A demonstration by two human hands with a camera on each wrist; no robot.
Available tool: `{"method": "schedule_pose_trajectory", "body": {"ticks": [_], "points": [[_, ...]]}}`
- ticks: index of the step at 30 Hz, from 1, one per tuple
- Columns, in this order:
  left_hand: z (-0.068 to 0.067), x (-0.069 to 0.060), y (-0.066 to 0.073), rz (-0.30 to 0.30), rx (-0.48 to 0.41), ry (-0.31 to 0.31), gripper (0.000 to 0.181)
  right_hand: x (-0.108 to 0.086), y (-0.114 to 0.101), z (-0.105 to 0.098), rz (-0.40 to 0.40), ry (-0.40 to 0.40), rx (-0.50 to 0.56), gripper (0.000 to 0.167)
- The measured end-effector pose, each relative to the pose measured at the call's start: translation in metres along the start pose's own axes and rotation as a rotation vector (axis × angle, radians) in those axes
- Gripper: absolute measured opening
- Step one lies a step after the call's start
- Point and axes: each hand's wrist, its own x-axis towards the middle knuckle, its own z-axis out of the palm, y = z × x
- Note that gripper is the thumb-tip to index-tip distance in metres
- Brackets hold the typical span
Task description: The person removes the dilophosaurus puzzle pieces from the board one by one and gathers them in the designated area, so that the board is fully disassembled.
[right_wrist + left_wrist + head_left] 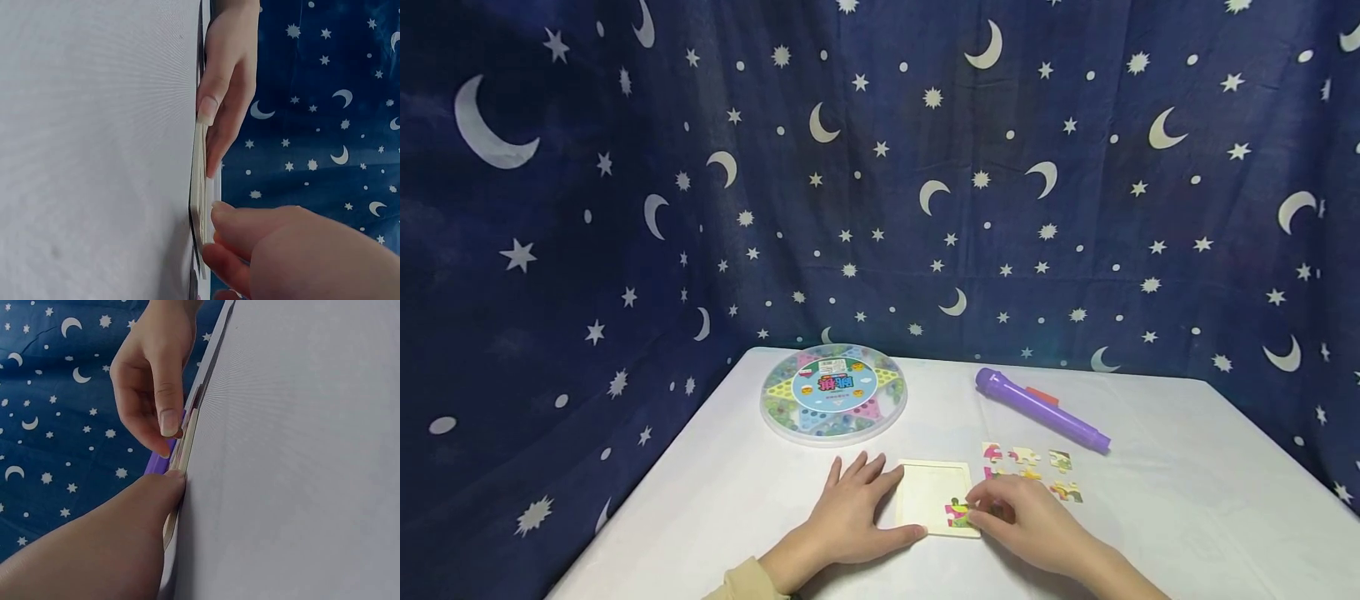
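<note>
A shallow cream puzzle tray [925, 487] lies flat on the white table. My left hand [853, 508] rests at its left side, fingers spread, index fingertip by the upper left corner and thumb on the near edge. A pink, yellow and green jigsaw piece [957, 513] lies in the tray's lower right corner. My right hand [1037, 521] holds that piece at its right edge between curled thumb and index finger. In the right wrist view, the right thumb and finger [228, 259] are at the tray's rim [199, 175]; the piece is hidden there.
Several loose jigsaw pieces [1024, 456] lie right of the tray, some partly behind my right hand. Behind them is a purple microphone-shaped tube [1045, 410] with a red part beside it. A round, clear-lidded Chinese checkers box [833, 393] sits back left. A starry curtain [887, 208] surrounds the table.
</note>
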Motion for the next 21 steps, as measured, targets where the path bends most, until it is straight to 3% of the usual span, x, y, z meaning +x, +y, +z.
{"method": "schedule_pose_trajectory", "body": {"ticks": [6,14,21], "points": [[0.0005,-0.0005,0.0006,-0.008,0.009,-0.002,0.091,-0.0002,-0.0009,0.001,-0.025,0.032,-0.074,0.019],[-0.0015,0.0002,0.0012,-0.008,0.002,-0.016,0.091,-0.0027,-0.0039,0.0036,-0.036,-0.022,-0.173,0.041],[-0.0018,0.0005,0.0009,-0.006,0.007,-0.007,0.091,-0.0009,-0.0042,0.0084,-0.071,0.017,-0.18,0.037]]}}
